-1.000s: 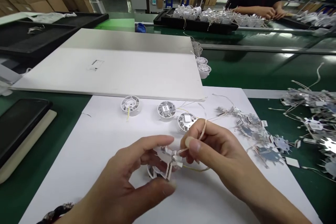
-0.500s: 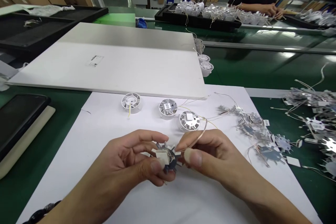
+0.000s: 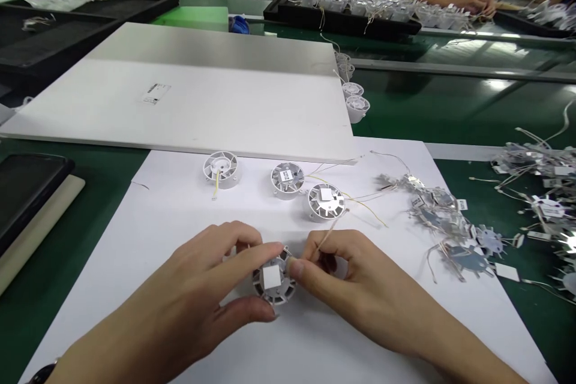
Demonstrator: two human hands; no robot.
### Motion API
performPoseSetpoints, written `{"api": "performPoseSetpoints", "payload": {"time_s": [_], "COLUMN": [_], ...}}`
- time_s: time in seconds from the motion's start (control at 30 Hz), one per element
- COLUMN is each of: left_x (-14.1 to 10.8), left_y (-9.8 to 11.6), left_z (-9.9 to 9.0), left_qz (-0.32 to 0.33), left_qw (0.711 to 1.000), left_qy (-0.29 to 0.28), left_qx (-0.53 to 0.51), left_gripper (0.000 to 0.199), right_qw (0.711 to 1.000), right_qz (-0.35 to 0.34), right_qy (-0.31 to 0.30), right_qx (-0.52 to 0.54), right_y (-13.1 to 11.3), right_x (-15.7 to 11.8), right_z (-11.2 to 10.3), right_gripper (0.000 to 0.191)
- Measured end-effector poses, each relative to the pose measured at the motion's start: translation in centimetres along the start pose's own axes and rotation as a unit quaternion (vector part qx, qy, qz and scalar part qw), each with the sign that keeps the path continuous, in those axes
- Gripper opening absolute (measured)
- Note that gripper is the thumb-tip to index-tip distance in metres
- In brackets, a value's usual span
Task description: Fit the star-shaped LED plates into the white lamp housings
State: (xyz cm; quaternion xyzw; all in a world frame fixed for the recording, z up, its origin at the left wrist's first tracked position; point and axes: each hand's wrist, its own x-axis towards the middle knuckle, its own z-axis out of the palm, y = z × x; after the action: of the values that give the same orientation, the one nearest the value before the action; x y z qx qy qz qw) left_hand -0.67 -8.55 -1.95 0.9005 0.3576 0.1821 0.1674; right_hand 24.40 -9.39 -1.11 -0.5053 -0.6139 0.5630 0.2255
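Observation:
A round white fan-like housing [image 3: 258, 284] rests on the white sheet, with a toothed metal plate [image 3: 281, 291] set in its top and a white square pad on that plate. My left hand [image 3: 202, 288] curls round the housing from the left, its index finger across the top and its thumb along the near side. At the right rim, my right hand [image 3: 355, 279] pinches a thin pale wire [image 3: 327, 236] between thumb and index finger. Just beyond are two similar housings with plates [image 3: 288, 180] [image 3: 326, 201] and one open-faced housing [image 3: 221, 169] with a yellow wire.
Loose toothed plates with wires [image 3: 443, 222] lie to the right, with a larger heap [image 3: 551, 207] beyond. A white board [image 3: 216, 96] spans the back; a dark device [image 3: 31, 192] sits left. Across the bench, a person's hands [image 3: 481, 3] work near a black tray [image 3: 346, 23] of housings.
The toothed plate, earlier held up between both hands, now sits flat in a white housing on the sheet. My left hand has turned over it; the right still has the wire.

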Motion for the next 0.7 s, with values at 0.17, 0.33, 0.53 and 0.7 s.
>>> {"api": "performPoseSetpoints", "payload": {"time_s": [0.17, 0.33, 0.53, 0.7], "left_x": [-0.2, -0.3, -0.5, 0.1], "left_y": [0.1, 0.2, 0.1, 0.4], "left_z": [0.2, 0.9, 1.5, 0.9], "left_qz": [-0.009, -0.033, -0.046, -0.054], "left_qw": [1.000, 0.998, 0.995, 0.994], "left_qy": [-0.026, 0.001, 0.021, 0.022], "left_qx": [0.000, -0.047, -0.082, -0.096], "left_gripper": [0.036, 0.032, 0.034, 0.045], "right_qw": [0.999, 0.998, 0.994, 0.993], "right_qz": [0.018, 0.054, 0.095, 0.101], "right_qy": [-0.009, -0.029, -0.048, -0.056], "right_qx": [-0.025, -0.033, -0.030, -0.027], "right_y": [0.4, 0.2, -0.1, 0.0], "right_x": [0.2, 0.1, 0.0, 0.0], "right_z": [0.1, -0.2, -0.4, -0.5], "right_gripper": [0.036, 0.037, 0.039, 0.039]}}
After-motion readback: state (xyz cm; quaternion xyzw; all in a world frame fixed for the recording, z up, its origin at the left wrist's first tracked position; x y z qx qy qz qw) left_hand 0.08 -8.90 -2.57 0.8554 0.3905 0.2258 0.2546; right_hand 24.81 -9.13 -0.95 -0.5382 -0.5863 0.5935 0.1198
